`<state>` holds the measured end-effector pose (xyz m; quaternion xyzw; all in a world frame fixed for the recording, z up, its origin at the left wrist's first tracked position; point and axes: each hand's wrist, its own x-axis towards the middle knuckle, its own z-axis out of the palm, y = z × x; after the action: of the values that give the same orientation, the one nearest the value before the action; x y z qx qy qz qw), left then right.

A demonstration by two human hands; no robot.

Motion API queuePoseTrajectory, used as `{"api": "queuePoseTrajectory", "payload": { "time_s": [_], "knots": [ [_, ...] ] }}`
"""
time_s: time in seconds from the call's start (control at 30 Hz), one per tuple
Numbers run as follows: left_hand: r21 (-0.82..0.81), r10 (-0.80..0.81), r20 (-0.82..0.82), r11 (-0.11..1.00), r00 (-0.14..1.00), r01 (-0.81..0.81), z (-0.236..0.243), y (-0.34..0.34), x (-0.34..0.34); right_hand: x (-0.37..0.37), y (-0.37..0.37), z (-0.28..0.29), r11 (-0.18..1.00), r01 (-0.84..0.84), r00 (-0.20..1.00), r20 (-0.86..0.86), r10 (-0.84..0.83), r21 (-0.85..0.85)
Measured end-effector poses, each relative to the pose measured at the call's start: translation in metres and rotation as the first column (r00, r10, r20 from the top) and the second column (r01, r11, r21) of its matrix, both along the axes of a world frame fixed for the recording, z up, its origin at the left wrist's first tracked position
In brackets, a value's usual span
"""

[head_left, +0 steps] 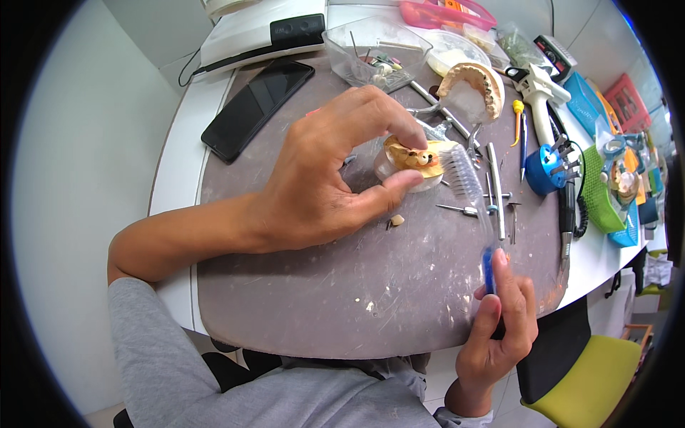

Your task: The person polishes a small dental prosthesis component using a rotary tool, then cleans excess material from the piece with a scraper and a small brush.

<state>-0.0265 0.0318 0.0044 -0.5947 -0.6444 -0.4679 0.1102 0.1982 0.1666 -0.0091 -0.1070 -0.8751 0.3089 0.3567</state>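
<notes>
My left hand (321, 167) reaches across from the left, index finger and thumb curved round opposite sides of a yellowish dental cast (401, 158) on a pale base. Several teeth show along its ridge, one white with dark spots. In my right hand (503, 314), at the lower right, is a toothbrush (488, 235) with a clear neck and blue handle. Its pale bristles (462, 175) meet or overlap the cast's right side; actual contact is hard to tell. Behind stands a second, arch-shaped dental cast (471, 84). A small tooth-coloured piece (397, 220) lies near my left thumb.
A black phone (257, 108) lies at the far left. Behind the casts are a clear plastic box (378, 58) and a pink tray (446, 13). Metal instruments (496, 189), a blue bur holder (548, 170), a handpiece (567, 221) and a green basket (598, 189) crowd the right.
</notes>
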Motion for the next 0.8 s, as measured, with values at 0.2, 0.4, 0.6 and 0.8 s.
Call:
{"api": "queuePoseTrajectory", "payload": {
  "time_s": [0.2,0.4,0.6,0.8],
  "knots": [
    [0.001,-0.046,0.089,0.999,0.995,0.046,-0.004,0.000,0.003,-0.013,-0.005,-0.001,0.998,-0.012,0.998,0.067,0.008,0.064],
    [0.017,-0.015,0.209,1.000,0.978,0.012,-0.007,-0.001,0.007,-0.015,-0.011,0.003,0.986,-0.019,0.994,0.108,0.001,0.169],
    [-0.012,-0.007,0.169,1.000,0.986,0.009,-0.005,0.000,0.007,0.012,-0.013,-0.006,0.990,-0.005,0.997,0.073,-0.005,0.142],
    [0.038,-0.026,0.227,0.999,0.974,0.018,-0.008,0.000,0.007,-0.023,-0.015,0.001,0.986,-0.006,0.999,0.050,-0.003,0.166]
  ]
}}
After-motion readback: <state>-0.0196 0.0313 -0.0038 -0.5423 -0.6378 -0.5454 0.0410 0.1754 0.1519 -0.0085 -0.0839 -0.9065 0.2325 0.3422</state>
